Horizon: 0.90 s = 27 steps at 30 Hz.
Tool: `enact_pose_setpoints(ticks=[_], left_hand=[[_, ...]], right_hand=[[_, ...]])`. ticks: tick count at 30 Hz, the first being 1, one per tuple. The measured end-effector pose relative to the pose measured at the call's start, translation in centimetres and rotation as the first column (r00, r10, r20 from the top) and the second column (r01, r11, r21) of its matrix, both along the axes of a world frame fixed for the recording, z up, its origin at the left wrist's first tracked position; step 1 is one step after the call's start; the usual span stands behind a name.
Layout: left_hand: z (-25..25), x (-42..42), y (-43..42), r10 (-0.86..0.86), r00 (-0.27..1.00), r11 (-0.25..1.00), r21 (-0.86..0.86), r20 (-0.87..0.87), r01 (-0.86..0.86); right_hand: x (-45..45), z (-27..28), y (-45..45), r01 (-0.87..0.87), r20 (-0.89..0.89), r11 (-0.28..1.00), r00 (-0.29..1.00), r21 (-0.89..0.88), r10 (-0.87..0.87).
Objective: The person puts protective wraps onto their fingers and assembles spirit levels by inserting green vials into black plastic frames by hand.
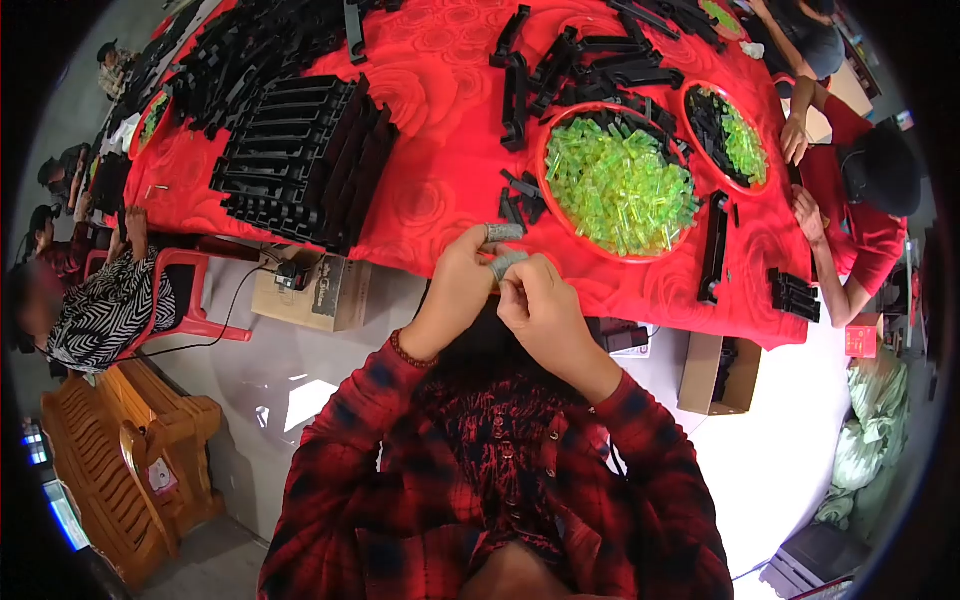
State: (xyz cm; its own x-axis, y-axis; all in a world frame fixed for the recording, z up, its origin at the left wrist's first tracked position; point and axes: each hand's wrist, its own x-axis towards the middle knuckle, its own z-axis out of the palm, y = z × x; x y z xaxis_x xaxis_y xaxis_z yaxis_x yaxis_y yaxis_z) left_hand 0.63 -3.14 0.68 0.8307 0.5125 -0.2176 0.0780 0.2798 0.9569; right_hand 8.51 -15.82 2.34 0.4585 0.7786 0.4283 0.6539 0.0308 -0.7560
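Note:
My left hand (463, 287) is held at the near edge of the red-covered table, with a beaded bracelet on its wrist. Grey wrapping (504, 232) covers one of its outstretched fingers. A second grey wrap (508, 262) sits just below, between the two hands. My right hand (543, 308) is closed in a pinch against this lower wrap, its fingertips touching the left hand's fingers. I see nothing else held in the left hand. Ahead and to the right stands a round red basket (546, 190) of yellow-green translucent small tubes (620, 185). Small black pieces (522, 195) lie beside it.
Stacked black plastic strips (300, 150) stand at left, with a loose pile (240, 55) behind. More black parts (590, 60) lie at the back. A second basket (724, 140) is at right, near a co-worker in red (865, 200). Cardboard boxes (310, 293) sit below the table.

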Motion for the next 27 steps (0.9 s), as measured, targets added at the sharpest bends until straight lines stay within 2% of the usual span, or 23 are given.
enact_pose_setpoints(ticks=[1,2,4,5,6,7,8,10,11,13,17,19,22,23,24,27], left_hand=[[0.2,1.0,1.1,0.006,0.997,0.997,0.077,-0.078,0.000],[0.0,2.3,2.1,0.140,0.990,0.979,0.148,0.014,-0.140],[0.2,5.0,4.9,0.272,0.959,0.920,0.272,0.076,-0.283],[-0.4,6.8,6.5,0.274,0.959,0.919,0.274,0.078,-0.285],[-1.6,8.8,8.2,0.289,0.951,0.806,0.508,0.112,-0.305],[-2.1,10.6,9.6,0.295,0.944,0.636,0.706,0.150,-0.311],[-2.0,12.3,10.3,0.296,0.943,0.633,0.708,0.152,-0.313],[-1.6,15.5,10.9,0.422,0.898,0.498,0.859,-0.122,-0.117],[-1.4,16.5,11.0,0.423,0.898,0.497,0.860,-0.121,-0.119],[-1.1,17.9,11.1,0.418,0.848,0.475,0.874,-0.325,0.101],[-1.4,18.3,11.7,0.406,0.844,0.419,0.892,-0.349,0.167],[-1.5,18.1,12.2,0.409,0.841,0.478,0.868,-0.354,0.133],[-2.7,16.5,13.0,0.447,0.827,0.482,0.871,-0.341,0.099],[-3.2,15.6,13.1,0.445,0.849,0.549,0.836,-0.284,-0.008],[-3.7,14.7,13.1,0.445,0.847,0.554,0.833,-0.291,-0.005],[-4.2,12.6,12.1,0.471,0.866,0.507,0.855,-0.168,-0.110]], right_hand=[[0.2,-0.2,-0.1,0.002,0.017,1.000,1.000,-0.016,-0.002],[0.4,-0.3,-0.2,0.003,0.019,1.000,1.000,-0.013,-0.002],[0.4,-0.5,-0.6,0.009,-0.033,0.995,0.999,-0.102,-0.012],[0.5,-0.9,-0.7,0.013,-0.008,0.994,1.000,-0.112,-0.014],[0.7,-1.1,-0.7,0.011,-0.007,0.994,1.000,-0.109,-0.012],[0.8,-1.3,-0.7,0.005,0.025,0.994,1.000,-0.105,-0.002],[0.9,-1.2,-0.7,-0.001,0.056,0.995,0.998,-0.102,0.007],[1.4,-1.1,-0.7,-0.019,0.062,0.993,0.998,-0.114,0.026],[1.6,-1.1,-0.8,-0.017,0.077,0.992,0.997,-0.124,0.026],[2.1,-1.0,-1.1,-0.011,0.094,0.991,0.995,-0.137,0.024],[3.0,-0.8,-1.7,0.009,0.060,0.985,0.998,-0.174,0.002],[3.0,-0.7,-1.8,0.002,0.025,0.980,1.000,-0.198,0.003],[3.0,-0.7,-1.8,-0.018,0.007,0.972,1.000,-0.234,0.020],[3.1,-1.0,-1.6,-0.018,0.047,0.981,0.998,-0.193,0.028],[3.2,-1.2,-1.4,-0.021,0.090,0.989,0.995,-0.149,0.035],[3.2,-1.4,-1.0,-0.028,0.109,0.989,0.993,-0.146,0.045]])
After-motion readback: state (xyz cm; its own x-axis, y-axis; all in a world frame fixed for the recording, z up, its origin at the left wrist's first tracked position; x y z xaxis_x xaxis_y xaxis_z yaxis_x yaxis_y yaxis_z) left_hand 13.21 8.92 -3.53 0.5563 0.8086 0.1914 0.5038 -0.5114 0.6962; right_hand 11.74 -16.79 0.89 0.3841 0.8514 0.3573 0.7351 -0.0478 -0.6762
